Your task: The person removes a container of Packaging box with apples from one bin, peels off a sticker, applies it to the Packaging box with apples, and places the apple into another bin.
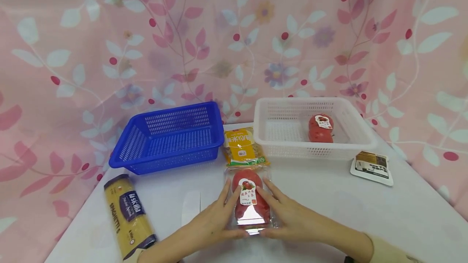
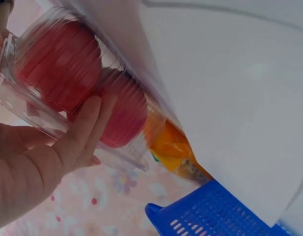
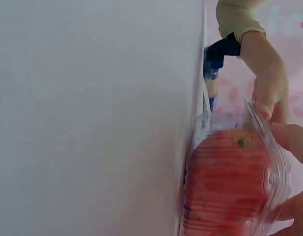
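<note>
A clear plastic clamshell box of red fruit [image 1: 252, 210] lies on the table in front of me, with a white label on its lid. My left hand [image 1: 218, 219] grips its left side, fingertips at the lid and thumb by the near edge. From the right, my right hand [image 1: 290, 216] holds the opposite side in the same way. The left wrist view shows fingers [image 2: 82, 128] lying along the box wall, with two round red fruits inside. In the right wrist view, the box [image 3: 230, 182] stands between both hands, and one fruit shows a green stem spot.
Behind the box lies a yellow food packet [image 1: 241, 145]. A blue basket [image 1: 172, 155] stands at the back left; a white basket [image 1: 314, 149] at the back right contains another fruit pack [image 1: 321, 127]. Spaghetti [image 1: 128, 214] lies left, a small flat pack [image 1: 372, 167] right.
</note>
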{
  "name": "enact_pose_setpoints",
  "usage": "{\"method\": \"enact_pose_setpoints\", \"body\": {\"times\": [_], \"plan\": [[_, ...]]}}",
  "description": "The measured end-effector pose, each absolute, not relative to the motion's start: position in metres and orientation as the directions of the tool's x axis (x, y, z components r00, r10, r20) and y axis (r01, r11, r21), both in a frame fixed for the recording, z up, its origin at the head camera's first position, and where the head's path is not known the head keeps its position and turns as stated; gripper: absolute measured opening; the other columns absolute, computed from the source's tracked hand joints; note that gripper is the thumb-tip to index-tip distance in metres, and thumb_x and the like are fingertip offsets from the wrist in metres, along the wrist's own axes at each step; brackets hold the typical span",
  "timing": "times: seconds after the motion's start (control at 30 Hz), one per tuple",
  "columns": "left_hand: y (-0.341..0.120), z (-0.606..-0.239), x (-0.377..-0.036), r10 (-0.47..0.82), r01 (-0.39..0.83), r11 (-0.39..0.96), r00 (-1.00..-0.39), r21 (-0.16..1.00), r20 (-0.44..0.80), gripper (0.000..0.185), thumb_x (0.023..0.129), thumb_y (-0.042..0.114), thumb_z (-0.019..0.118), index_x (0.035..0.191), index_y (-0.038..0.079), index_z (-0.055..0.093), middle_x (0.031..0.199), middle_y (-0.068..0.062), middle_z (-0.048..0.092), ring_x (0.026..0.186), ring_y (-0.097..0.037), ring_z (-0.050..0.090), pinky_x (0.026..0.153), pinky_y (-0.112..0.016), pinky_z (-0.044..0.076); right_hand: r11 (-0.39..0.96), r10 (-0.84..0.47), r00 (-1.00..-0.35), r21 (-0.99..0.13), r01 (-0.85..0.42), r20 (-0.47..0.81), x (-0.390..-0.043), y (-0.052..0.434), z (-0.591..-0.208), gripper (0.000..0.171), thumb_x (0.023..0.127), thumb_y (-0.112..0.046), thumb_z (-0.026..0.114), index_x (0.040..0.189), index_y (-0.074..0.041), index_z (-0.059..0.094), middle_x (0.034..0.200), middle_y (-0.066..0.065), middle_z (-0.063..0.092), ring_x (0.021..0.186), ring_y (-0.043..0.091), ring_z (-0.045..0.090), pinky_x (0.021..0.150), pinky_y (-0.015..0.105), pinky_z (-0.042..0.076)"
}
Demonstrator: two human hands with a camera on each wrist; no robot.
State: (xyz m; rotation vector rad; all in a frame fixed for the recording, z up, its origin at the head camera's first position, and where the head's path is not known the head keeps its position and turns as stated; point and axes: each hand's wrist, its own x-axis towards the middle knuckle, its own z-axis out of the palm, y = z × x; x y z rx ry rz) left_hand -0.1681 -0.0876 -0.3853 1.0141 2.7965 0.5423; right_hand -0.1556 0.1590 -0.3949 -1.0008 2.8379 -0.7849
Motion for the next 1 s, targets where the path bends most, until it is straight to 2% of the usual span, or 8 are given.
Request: {"method": "enact_pose_setpoints", "body": {"times": [0.2,0.37,0.63,0.73,0.83,1.0], "plan": [[-0.081,-0.384,-0.166,0.616,0.569,0.703,-0.787,0.426,0.035,0.106,0.07,0.069,0.057,0.146,0.006,0.019,0.147,-0.029,0.008,0.119,-0.042,0.042,0.088,-0.048,0.044,0.676,-0.561,-0.808,-0.464,-0.572,0.178,-0.153,0.155,-0.394,0.092,0.078,-0.065,0.053,0.143,-0.004,0.029,0.15,0.017,0.016,0.128,0.031,0.034,0.094,0.046,0.04],[-0.076,-0.378,-0.165,0.613,0.561,0.702,-0.79,0.439,0.03,0.102,0.069,0.068,0.061,0.146,0.012,0.022,0.147,-0.027,0.013,0.114,-0.041,0.047,0.087,-0.049,0.045,0.682,-0.558,-0.806,-0.444,-0.582,0.198,-0.151,0.156,-0.391,0.089,0.079,-0.064,0.053,0.141,-0.003,0.033,0.147,0.016,0.024,0.126,0.03,0.038,0.094,0.045,0.04],[-0.068,-0.366,-0.164,0.633,0.611,0.694,-0.77,0.38,0.083,0.095,0.071,0.063,0.062,0.144,0.013,0.028,0.148,-0.022,0.017,0.111,-0.038,0.051,0.084,-0.047,0.047,0.708,-0.497,-0.827,-0.427,-0.562,0.265,-0.149,0.16,-0.382,0.084,0.077,-0.064,0.055,0.14,-0.012,0.038,0.145,0.006,0.032,0.12,0.026,0.045,0.09,0.042,0.044],[-0.065,-0.357,-0.165,0.645,0.651,0.674,-0.749,0.349,0.151,0.09,0.074,0.063,0.059,0.143,0.013,0.03,0.147,-0.023,0.018,0.11,-0.038,0.052,0.083,-0.046,0.048,0.714,-0.474,-0.813,-0.393,-0.58,0.339,-0.149,0.163,-0.375,0.081,0.077,-0.062,0.058,0.139,-0.013,0.04,0.144,0.005,0.034,0.118,0.025,0.047,0.089,0.042,0.046],[-0.061,-0.347,-0.168,0.651,0.673,0.658,-0.734,0.337,0.194,0.083,0.078,0.064,0.053,0.143,0.016,0.031,0.149,-0.019,0.018,0.116,-0.036,0.048,0.087,-0.045,0.046,0.717,-0.446,-0.803,-0.38,-0.585,0.394,-0.151,0.168,-0.363,0.079,0.077,-0.058,0.062,0.138,-0.013,0.042,0.143,0.006,0.037,0.116,0.027,0.048,0.087,0.045,0.046],[-0.053,-0.333,-0.176,0.649,0.685,0.63,-0.723,0.366,0.235,0.075,0.081,0.063,0.049,0.142,0.02,0.034,0.15,-0.011,0.02,0.125,-0.031,0.04,0.092,-0.045,0.042,0.724,-0.411,-0.818,-0.401,-0.561,0.403,-0.156,0.177,-0.344,0.076,0.076,-0.054,0.065,0.137,-0.014,0.043,0.143,0.003,0.037,0.119,0.029,0.045,0.085,0.048,0.046]]}}
